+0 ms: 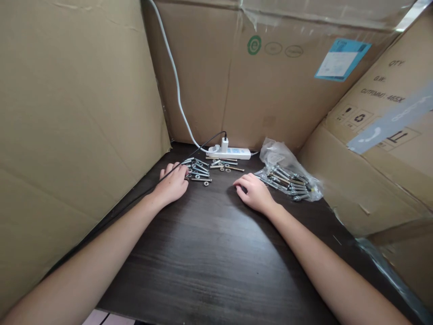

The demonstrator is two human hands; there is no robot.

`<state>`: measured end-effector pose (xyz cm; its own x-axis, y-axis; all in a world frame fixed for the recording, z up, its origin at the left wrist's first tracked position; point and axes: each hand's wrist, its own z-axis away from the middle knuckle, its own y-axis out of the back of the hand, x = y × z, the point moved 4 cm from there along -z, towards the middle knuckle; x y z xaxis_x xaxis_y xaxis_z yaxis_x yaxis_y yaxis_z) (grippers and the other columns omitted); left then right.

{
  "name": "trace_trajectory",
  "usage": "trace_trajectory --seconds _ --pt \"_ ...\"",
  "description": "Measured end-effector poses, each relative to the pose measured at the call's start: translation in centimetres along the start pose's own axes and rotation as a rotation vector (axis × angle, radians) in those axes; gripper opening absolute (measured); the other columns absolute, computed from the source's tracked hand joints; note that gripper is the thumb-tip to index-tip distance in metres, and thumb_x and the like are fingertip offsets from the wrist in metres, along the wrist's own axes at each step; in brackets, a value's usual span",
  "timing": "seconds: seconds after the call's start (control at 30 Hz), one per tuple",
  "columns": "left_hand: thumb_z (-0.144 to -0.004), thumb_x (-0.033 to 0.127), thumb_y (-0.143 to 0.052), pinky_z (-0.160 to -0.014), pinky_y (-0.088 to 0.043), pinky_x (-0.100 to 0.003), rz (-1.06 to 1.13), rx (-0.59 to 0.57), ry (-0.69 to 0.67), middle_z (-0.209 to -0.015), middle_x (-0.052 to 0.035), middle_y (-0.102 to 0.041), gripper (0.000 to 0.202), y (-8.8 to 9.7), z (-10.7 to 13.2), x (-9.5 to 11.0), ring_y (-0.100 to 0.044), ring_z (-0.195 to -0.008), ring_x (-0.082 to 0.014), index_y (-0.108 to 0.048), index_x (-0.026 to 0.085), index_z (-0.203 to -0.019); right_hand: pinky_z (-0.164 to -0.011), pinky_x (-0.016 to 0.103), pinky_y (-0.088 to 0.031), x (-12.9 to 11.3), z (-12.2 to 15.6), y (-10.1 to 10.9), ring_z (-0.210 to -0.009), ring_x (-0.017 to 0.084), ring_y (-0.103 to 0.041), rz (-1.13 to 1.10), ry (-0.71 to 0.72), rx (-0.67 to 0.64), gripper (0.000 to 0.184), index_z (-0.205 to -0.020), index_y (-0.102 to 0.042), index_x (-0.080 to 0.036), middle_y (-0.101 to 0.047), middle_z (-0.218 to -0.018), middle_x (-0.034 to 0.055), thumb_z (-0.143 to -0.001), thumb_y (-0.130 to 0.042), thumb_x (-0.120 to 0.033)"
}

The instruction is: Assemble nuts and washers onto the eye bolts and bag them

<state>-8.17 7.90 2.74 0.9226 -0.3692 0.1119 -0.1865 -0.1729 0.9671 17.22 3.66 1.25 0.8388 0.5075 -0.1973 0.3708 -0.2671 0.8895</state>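
My left hand (172,184) rests palm down on the dark table at the left edge of a loose pile of bolts (199,169). Its fingers are apart, and nothing shows in them; the fingertips are partly hidden. Nuts and washers lie among the bolts, with one nut (206,183) at the near side. My right hand (254,192) lies palm down further right, fingers loosely bent, with no object visible in it. Just beyond it, a clear plastic bag (275,151) holds more bolts (291,183), some with nuts on them.
A white power strip (238,153) with a plugged-in charger (224,144) lies behind the bolts. A black cable (203,146) runs from the charger across my left hand. Large cardboard boxes (203,81) wall the table (209,253) on the left, back and right.
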Motion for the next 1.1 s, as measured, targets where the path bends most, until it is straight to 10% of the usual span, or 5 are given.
trace_trajectory --seconds 0.3,1.1 --pt "-0.078 0.015 -0.041 -0.080 -0.042 -0.042 0.046 -0.034 -0.049 -0.100 -0.0116 -0.055 0.017 -0.5 -0.3 -1.0 -0.047 -0.097 -0.0283 -0.053 0.018 -0.090 -0.086 0.031 -0.043 -4.0 -5.0 -3.5 -0.094 0.020 -0.057 0.003 0.042 -0.055 0.023 -0.104 -0.063 -0.020 -0.063 -0.099 0.0070 -0.092 -0.043 -0.023" --pt "-0.083 0.020 -0.047 -0.089 -0.042 -0.038 0.117 0.044 -0.268 -0.094 -0.0071 -0.054 0.005 -0.5 -0.3 0.6 -0.053 -0.091 -0.0215 -0.051 0.017 -0.084 -0.083 0.029 -0.045 -3.8 -5.0 -4.2 -0.091 0.019 -0.057 -0.103 -0.009 -0.065 0.015 -0.095 -0.063 -0.017 -0.062 -0.095 0.0074 -0.091 -0.050 -0.021"
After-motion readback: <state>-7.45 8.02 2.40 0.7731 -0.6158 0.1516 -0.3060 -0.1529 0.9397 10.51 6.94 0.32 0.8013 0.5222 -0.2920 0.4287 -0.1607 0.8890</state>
